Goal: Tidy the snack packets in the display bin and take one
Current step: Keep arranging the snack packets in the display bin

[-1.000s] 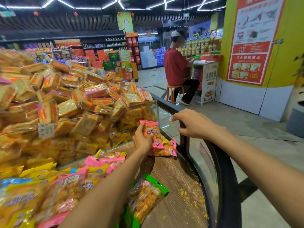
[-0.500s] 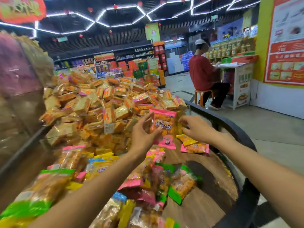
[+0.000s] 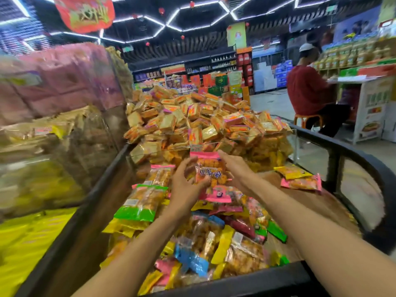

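Shop shelves and hexagonal ceiling lights lie behind the display bin (image 3: 347, 159). At its centre, a pink-edged snack packet (image 3: 211, 175) is held upright between both hands: the left hand (image 3: 185, 185) grips its 9 o'clock edge, the right hand (image 3: 240, 172) its 3 o'clock edge. Loose packets (image 3: 205, 232) lie below, toward 6 o'clock.

Two hands (image 3: 188, 185), one held pink packet (image 3: 211, 174), two packets (image 3: 300, 179) lying apart.

1. I see bright ceiling light strips (image 3: 150, 18) against a dark ceiling.
2. The left side smears with motion blur.
3. My wide lens bends the bin rim (image 3: 364, 155) at the edges.
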Demonstrator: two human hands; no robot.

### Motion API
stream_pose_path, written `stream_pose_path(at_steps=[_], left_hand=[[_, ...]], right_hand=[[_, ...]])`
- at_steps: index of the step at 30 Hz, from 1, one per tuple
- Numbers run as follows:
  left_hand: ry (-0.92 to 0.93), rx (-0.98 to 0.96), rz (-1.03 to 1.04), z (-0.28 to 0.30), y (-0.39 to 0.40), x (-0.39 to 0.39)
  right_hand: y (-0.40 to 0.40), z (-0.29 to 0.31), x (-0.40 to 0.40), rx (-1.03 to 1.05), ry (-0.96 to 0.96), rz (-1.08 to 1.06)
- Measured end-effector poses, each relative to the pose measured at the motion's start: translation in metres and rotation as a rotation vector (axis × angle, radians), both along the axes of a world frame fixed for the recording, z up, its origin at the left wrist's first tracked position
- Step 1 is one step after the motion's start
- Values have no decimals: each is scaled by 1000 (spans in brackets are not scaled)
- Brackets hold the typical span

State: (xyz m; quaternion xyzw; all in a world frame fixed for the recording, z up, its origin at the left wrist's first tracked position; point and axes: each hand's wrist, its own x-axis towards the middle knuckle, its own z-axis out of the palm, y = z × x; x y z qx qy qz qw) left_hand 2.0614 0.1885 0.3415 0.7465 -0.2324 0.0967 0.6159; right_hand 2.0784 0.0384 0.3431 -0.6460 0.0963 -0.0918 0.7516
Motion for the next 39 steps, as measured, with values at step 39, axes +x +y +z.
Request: stream_pose_path(at_steps=[39], left_hand=[[194,19,-40,5,11,22]], right_hand=[[2,-3,-26,-343,-217,84]])
